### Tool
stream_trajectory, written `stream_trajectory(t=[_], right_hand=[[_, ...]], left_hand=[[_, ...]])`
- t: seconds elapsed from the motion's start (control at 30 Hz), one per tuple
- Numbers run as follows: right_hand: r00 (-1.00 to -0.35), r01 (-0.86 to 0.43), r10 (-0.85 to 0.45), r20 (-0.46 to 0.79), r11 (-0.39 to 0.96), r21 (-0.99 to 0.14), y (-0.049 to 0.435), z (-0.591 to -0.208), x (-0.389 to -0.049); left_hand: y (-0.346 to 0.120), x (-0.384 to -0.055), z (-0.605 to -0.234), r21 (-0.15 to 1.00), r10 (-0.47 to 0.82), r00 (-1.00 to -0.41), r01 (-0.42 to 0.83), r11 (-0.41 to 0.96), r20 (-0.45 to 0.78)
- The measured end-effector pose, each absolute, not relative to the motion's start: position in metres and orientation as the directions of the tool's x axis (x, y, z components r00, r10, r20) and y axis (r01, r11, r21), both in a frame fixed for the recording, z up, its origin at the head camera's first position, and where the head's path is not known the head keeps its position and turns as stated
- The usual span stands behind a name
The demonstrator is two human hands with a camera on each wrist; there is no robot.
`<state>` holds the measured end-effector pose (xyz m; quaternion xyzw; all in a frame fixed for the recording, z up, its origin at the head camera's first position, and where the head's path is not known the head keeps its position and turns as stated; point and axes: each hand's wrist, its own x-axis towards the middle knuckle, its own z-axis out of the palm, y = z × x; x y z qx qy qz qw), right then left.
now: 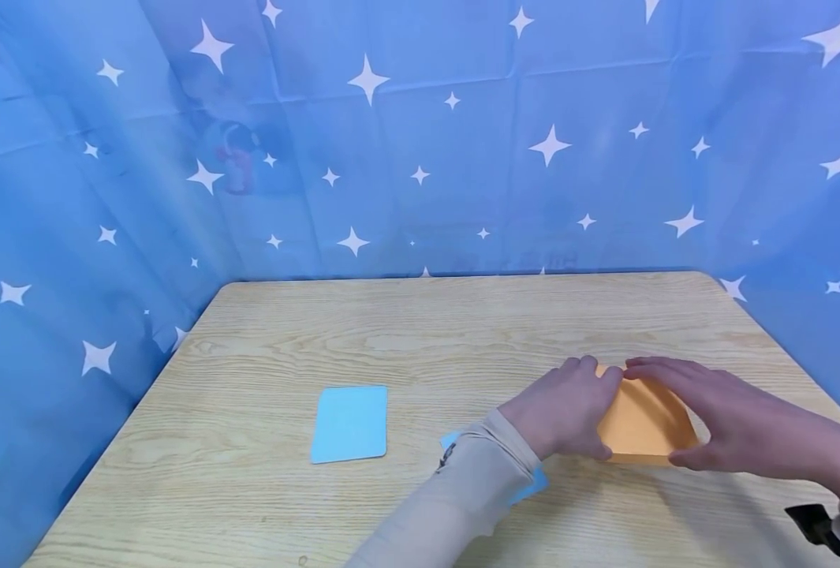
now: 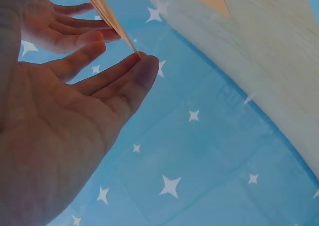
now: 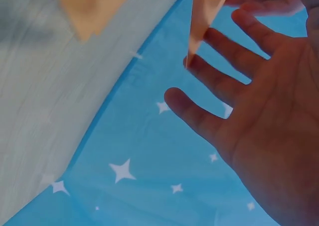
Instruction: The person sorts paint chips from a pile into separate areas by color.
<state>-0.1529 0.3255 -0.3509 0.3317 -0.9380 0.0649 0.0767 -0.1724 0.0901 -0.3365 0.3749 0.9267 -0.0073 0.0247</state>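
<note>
Both hands are at orange paper (image 1: 643,422) over the right part of the table, standing bowed between them. My left hand (image 1: 569,406) holds its left side, thumb at the near edge and fingers at the far edge. From the right, my right hand (image 1: 718,414) spans the other side, thumb tip at the near corner. In the left wrist view the paper (image 2: 107,14) is seen edge-on in thin layers, its tip at the left fingertips. In the right wrist view its edge (image 3: 199,29) meets the right fingertips, the little finger apart from it.
A light blue square card (image 1: 349,424) lies flat left of the hands. Another blue piece (image 1: 529,487) shows partly from under the left sleeve (image 1: 462,481). Behind the wooden table (image 1: 391,331) hangs a blue curtain (image 1: 420,142) with white stars.
</note>
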Motion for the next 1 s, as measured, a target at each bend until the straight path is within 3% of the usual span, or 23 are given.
stream_trajectory(t=[0.47,1.0], right_hand=[[-0.775,-0.625,-0.610,0.166,0.778,-0.056,0.330,-0.364,-0.159],[-0.814,-0.576,-0.578,0.065,0.786,-0.225,0.318,-0.363,-0.159]], left_hand=[[0.103,-0.176,-0.350,-0.001,0.657,-0.746,0.661,0.750,-0.109],[0.067,-0.185,-0.358,0.107,0.657,-0.744,0.648,0.754,-0.119]])
